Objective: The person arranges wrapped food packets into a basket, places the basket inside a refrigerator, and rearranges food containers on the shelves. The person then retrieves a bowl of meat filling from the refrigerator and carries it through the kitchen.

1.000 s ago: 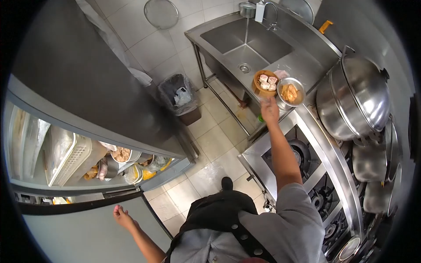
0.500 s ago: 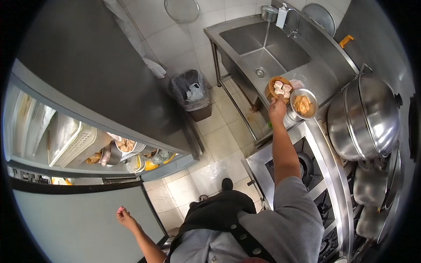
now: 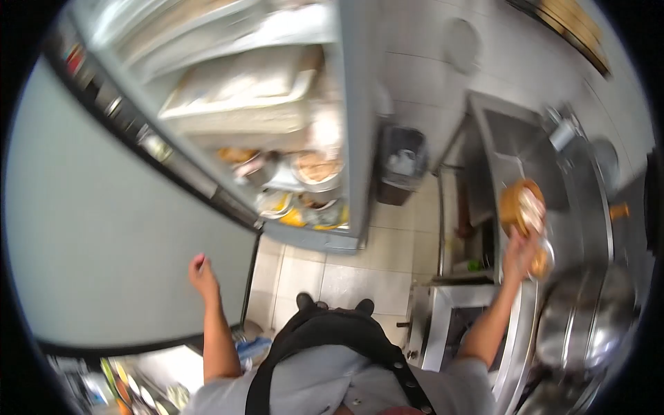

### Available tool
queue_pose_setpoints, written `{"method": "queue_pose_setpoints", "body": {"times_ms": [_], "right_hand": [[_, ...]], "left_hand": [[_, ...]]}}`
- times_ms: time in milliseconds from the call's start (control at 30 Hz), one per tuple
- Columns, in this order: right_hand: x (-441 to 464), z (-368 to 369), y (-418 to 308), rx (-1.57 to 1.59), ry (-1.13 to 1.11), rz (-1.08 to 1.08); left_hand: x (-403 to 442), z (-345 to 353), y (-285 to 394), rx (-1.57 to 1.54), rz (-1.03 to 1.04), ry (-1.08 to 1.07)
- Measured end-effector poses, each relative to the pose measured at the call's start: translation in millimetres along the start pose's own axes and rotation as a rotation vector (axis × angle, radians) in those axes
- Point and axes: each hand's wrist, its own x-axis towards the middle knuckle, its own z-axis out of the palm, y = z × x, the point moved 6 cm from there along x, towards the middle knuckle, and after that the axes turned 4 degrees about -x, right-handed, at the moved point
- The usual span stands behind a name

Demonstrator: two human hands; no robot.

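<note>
My right hand (image 3: pixel 517 257) is closed on the rim of a round bamboo steamer basket (image 3: pixel 512 206) over the sink's near edge. The basket is tilted, and pale pink dumplings (image 3: pixel 531 209), blurred by motion, show in it. Close beside that hand is a metal bowl (image 3: pixel 541 260) with orange-brown food, partly hidden by the fingers. My left hand (image 3: pixel 203 275) is raised in front of the open fridge door (image 3: pixel 124 228), its fingers curled together. A pink spot shows at its fingertips; whether it is a held thing I cannot make out.
The open fridge holds a white plastic basket (image 3: pixel 235 114) and a bowl of food (image 3: pixel 318 169). A lined bin (image 3: pixel 401 164) stands between fridge and sink (image 3: pixel 508 124). At right are a stove (image 3: pixel 443 325) and a large steel pot (image 3: pixel 588 311).
My view has turned left toward the fridge, showing more of its shelves. The bamboo basket in my right hand has tipped over to the right. My left hand stays raised with curled fingers.
</note>
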Motion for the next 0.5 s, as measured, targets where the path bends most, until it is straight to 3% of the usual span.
{"method": "queue_pose_setpoints", "body": {"times_ms": [33,167,267,400,433,500], "right_hand": [[-12,-12,-12,0.072,-0.129,0.216],[-51,-81,-162,0.313,-0.331,0.131],[-70,-87,-260,0.464,-0.482,0.022],[-96,-48,-381,0.463,-0.678,-0.198],[-102,-30,-408,0.497,-0.706,-0.244],[-114,17,-462,0.544,-0.757,-0.296]], "left_hand": [[5,-2,6,0.014,0.034,0.024],[20,-6,-2,-0.067,-0.081,0.019],[32,-10,-13,-0.092,-0.108,-0.022],[46,-12,-24,-0.132,-0.080,-0.051],[47,-11,-31,-0.137,-0.167,-0.092],[48,-9,-29,-0.136,-0.098,-0.114]]}}
